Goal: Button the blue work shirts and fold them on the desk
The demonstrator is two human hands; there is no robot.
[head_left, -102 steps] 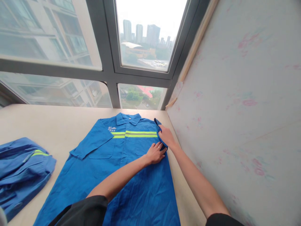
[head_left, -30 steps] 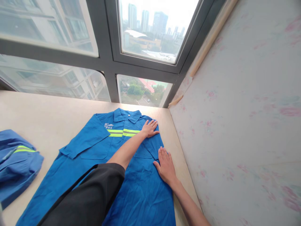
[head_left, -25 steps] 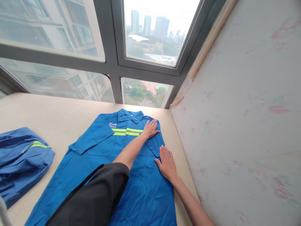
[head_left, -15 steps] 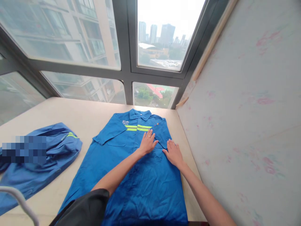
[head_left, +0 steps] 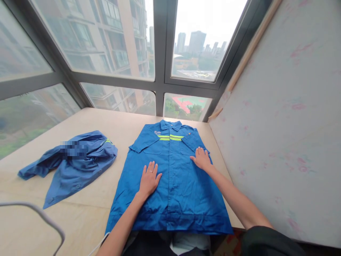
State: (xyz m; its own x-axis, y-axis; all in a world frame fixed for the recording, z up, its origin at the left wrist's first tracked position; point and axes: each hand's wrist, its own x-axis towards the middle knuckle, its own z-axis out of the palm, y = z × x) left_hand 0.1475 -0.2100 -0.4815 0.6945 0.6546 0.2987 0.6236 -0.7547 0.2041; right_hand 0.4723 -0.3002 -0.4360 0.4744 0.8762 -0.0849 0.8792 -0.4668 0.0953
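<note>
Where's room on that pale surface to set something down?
The pale surface is bare between the crumpled garment and the spread shirt, and behind that garment toward the window frame. It is crowded where the shirt lies, with the left hand and right hand on it; a thin strip shows beside the wall.

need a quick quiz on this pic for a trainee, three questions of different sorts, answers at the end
1. Open question: what does the left hand wear on a finger?

2. True or false: the right hand is nearer the collar than the left hand is.

3. Multiple choice: where is the bunched garment?
A. under the shirt
B. left of the shirt
C. in the right hand

Key:
1. a ring
2. true
3. B
</note>
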